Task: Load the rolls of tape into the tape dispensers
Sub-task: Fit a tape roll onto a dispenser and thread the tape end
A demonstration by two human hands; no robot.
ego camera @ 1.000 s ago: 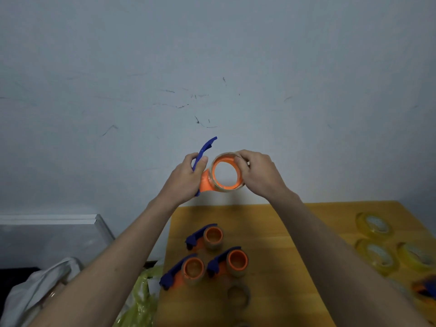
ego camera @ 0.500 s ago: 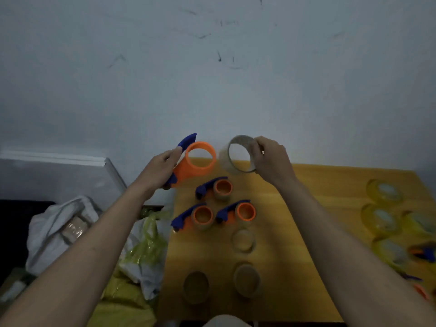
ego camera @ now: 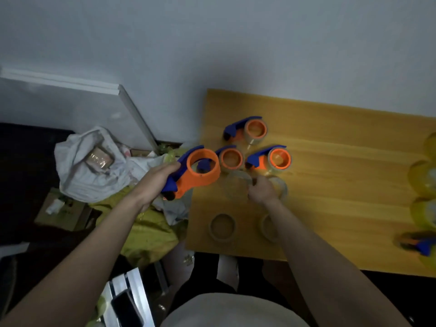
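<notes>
Dispenser (ego camera: 200, 172), empty, is sitting gripped in the left hand (ego camera: 157, 178), hub upward for loading; at its 3 o'clock the right hand (ego camera: 260, 191) is seemingly pinching a clear roll (ego camera: 237, 187) on the tabletop (ego camera: 342, 185).

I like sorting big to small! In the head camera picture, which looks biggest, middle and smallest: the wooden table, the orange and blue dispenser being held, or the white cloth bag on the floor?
1. Yellow wooden table
2. White cloth bag
3. Held orange and blue tape dispenser, though it is nearer the camera, so its look is flattered.
</notes>
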